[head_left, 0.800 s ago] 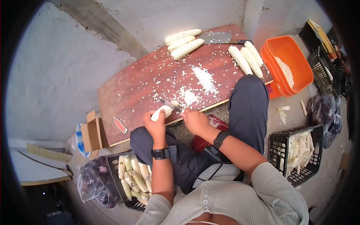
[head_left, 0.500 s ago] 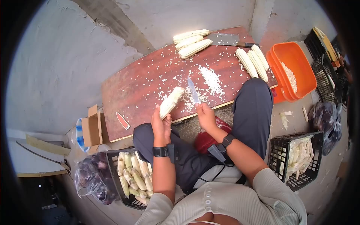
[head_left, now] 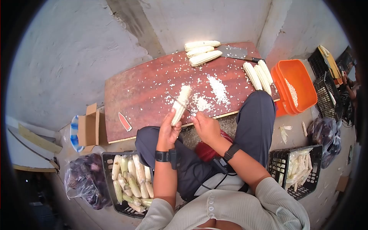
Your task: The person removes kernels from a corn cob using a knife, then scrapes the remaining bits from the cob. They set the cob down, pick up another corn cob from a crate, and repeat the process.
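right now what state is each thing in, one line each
left hand: holding the cob
cob: partly stripped, tilted
right hand: holding the knife
knife: blade across the cob
loose kernels: scattered, partly heaped
cleaver: lying flat
orange bucket: open, partly filled
cardboard box: flaps open

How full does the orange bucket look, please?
Partly full: in the orange bucket, pale kernels show along one side, with bare interior beside them; I cannot tell their depth.
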`<act>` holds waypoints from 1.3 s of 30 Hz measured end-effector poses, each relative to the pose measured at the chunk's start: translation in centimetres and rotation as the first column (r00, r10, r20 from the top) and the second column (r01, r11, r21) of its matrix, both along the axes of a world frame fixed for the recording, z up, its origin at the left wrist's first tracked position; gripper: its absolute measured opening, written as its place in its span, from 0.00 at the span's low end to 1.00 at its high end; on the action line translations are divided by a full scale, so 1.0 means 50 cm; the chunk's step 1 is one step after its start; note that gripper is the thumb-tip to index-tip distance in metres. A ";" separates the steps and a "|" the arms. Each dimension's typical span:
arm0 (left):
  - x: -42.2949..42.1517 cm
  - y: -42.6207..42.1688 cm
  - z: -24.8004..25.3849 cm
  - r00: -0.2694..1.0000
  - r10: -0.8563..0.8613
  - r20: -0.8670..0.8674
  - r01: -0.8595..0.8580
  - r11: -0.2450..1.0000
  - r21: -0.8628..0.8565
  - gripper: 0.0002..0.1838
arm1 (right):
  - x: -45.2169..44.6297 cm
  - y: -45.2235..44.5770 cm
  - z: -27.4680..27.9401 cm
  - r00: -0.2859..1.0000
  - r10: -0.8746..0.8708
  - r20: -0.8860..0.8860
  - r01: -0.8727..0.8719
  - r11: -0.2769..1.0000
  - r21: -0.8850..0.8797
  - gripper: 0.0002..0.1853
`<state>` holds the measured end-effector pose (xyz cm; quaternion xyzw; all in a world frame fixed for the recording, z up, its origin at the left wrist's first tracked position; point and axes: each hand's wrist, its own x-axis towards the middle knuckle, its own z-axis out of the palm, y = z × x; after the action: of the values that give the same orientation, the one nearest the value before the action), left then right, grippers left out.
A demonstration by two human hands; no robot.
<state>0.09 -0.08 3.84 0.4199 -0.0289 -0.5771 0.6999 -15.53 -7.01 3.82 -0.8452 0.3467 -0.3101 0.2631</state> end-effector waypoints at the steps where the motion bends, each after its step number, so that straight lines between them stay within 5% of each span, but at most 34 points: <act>1: -0.003 -0.001 0.007 1.000 0.008 0.002 -0.008 1.000 0.020 0.17 | -0.001 -0.002 0.003 1.000 -0.001 -0.020 0.001 1.000 -0.030 0.14; 7: -0.001 0.012 0.023 0.994 -0.026 0.105 0.012 0.991 0.137 0.17 | -0.007 -0.020 -0.015 0.990 -0.052 -0.130 0.024 0.978 -0.209 0.11; 12: -0.001 0.029 0.037 0.951 -0.156 0.268 0.080 0.959 0.273 0.18 | -0.018 -0.009 -0.016 0.969 0.013 -0.245 -0.058 0.983 -0.174 0.13; 19: -0.015 0.021 0.018 0.823 -0.354 0.443 0.150 0.889 0.432 0.17 | -0.016 -0.006 -0.059 0.937 0.028 -0.349 -0.038 0.999 -0.023 0.16; 24: -0.028 -0.003 0.015 0.777 -0.364 0.514 0.100 0.877 0.470 0.18 | -0.013 -0.030 -0.093 0.971 0.022 -0.239 0.036 0.971 0.236 0.20; 27: -0.010 0.000 0.013 0.863 -0.349 0.365 0.143 0.862 0.486 0.17 | -0.008 -0.047 -0.120 0.990 0.069 -0.124 -0.008 0.899 0.437 0.21; 31: -0.005 0.005 -0.005 0.926 -0.254 0.280 0.114 0.894 0.434 0.17 | 0.001 -0.058 -0.163 0.991 0.051 0.122 -0.125 0.660 0.741 0.22; 34: 0.005 0.018 -0.009 0.969 -0.148 0.198 0.084 0.950 0.300 0.17 | -0.001 -0.063 -0.183 0.940 -0.325 0.099 0.171 0.704 0.690 0.21; 39: 0.010 0.015 0.007 0.996 0.044 0.083 -0.041 0.999 -0.036 0.16 | -0.037 -0.047 -0.105 0.961 0.094 -0.259 0.017 0.918 0.396 0.20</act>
<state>0.57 0.68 4.20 0.4322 -0.0590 -0.5436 0.7171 -17.37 -9.36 -1.43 -0.8161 0.4179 -0.1095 0.3839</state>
